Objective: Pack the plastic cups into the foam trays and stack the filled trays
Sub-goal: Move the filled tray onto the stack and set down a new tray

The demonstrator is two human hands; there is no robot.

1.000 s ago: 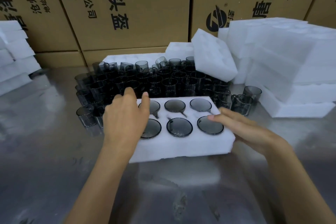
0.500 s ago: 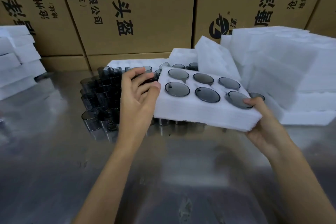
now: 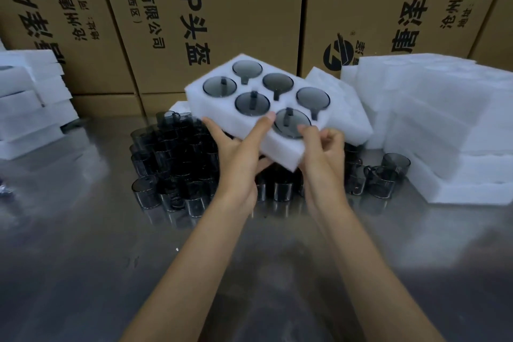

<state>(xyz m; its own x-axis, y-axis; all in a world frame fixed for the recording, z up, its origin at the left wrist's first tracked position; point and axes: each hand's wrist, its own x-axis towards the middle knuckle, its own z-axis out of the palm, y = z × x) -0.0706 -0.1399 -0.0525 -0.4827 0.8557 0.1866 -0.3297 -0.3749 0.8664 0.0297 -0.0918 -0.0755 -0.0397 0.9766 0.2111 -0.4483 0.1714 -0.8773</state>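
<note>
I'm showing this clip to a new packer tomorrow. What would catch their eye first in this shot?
First, the white foam tray held tilted in mid-air at centre, six dark cups seated in its holes, gripped at its near edge by the left hand and right hand. Below it, a crowd of loose dark cups stands on the shiny metal table. White foam stacks rise at right, before printed cardboard boxes.

Both forearms reach forward, converging. Left hand (image 3: pixel 238 153): thumb extended upward, fingers curled beneath what it holds. Right hand (image 3: pixel 322 153): fingers curled, pinching at the near edge. Hands close together, not touching.
</note>
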